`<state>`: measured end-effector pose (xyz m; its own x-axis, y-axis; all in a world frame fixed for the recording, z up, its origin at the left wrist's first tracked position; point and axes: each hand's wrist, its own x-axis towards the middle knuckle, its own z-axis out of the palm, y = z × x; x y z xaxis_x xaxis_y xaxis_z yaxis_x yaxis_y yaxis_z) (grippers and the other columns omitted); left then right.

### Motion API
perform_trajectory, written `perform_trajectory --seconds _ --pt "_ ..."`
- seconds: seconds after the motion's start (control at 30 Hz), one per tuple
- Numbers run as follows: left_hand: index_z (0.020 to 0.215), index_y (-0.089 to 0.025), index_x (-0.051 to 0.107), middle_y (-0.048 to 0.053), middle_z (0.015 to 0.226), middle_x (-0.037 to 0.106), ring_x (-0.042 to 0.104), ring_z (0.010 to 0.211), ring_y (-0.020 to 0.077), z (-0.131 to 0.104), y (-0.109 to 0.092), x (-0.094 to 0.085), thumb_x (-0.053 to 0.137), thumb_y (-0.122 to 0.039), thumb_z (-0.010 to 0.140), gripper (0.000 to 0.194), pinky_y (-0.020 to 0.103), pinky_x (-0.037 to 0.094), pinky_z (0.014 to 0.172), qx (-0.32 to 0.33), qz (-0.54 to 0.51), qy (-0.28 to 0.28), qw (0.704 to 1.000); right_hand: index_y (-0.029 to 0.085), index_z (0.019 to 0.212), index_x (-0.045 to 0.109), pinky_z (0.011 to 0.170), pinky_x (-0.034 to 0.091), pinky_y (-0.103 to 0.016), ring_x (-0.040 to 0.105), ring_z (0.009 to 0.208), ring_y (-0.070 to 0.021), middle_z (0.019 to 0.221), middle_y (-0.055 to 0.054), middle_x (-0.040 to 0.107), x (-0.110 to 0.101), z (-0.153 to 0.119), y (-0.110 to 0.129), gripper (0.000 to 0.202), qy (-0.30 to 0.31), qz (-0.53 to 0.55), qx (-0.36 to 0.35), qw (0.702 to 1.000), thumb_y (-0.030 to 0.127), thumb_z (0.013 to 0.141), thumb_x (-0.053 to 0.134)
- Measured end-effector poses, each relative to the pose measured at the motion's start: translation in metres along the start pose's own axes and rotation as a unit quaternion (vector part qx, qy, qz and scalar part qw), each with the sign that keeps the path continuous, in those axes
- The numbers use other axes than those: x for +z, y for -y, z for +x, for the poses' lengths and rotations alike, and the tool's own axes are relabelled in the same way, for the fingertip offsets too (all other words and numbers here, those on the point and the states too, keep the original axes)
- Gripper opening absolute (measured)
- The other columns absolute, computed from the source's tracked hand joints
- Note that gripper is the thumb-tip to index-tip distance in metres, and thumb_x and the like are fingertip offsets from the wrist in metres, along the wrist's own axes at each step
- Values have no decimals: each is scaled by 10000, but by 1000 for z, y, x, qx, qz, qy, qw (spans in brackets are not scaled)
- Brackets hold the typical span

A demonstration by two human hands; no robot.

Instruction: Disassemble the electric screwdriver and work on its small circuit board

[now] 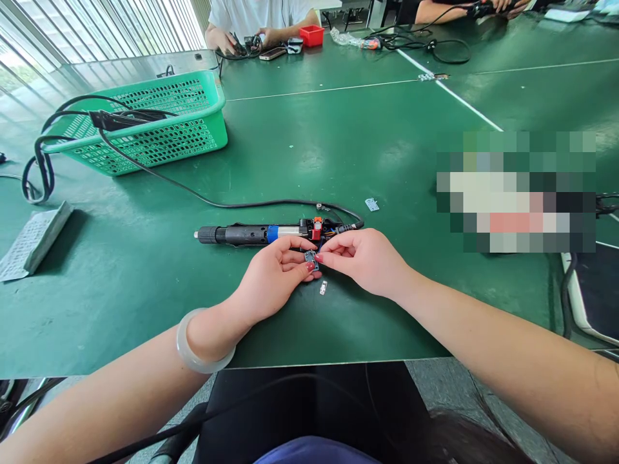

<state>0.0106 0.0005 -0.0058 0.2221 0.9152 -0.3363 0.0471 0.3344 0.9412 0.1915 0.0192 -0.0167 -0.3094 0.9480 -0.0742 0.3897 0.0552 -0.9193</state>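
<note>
Between the thumb and fingers of my left hand (276,277) is a small grey flat part (310,256) with cut-outs. My right hand (365,261) pinches at the same part from the other side, its fingertips meeting it. Just beyond both hands lies an opened electric screwdriver (246,234), black with a blue band, its red switch and coloured wires exposed at the right end. A tiny silvery piece (324,287) rests on the table below my fingertips. Farther off to the right lies another small grey plate (372,204).
A green plastic basket (169,132) with black cables stands at the back left. One cable (232,205) runs from it to the screwdriver. A paper-covered block (36,241) lies at left. Across the green table, people handle cables near a red bin (311,36).
</note>
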Motion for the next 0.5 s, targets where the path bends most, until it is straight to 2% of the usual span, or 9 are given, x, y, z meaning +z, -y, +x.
perform_trajectory --seconds 0.3,0.5 --pt "977 -146 602 11 716 722 717 719 128 -1 -4 2 709 -122 780 226 234 564 733 -10 25 -11 1000 170 745 712 516 364 -253 462 539 -99 585 16 563 1 0 -2 203 11 8 2 1000 367 754 662" --pt "1012 -140 625 29 783 742 725 744 131 -1 -1 -1 712 -158 790 239 229 564 750 -7 -35 7 999 172 734 706 520 359 -255 453 536 -98 576 22 551 0 1 -2 193 10 20 2 1000 361 740 671"
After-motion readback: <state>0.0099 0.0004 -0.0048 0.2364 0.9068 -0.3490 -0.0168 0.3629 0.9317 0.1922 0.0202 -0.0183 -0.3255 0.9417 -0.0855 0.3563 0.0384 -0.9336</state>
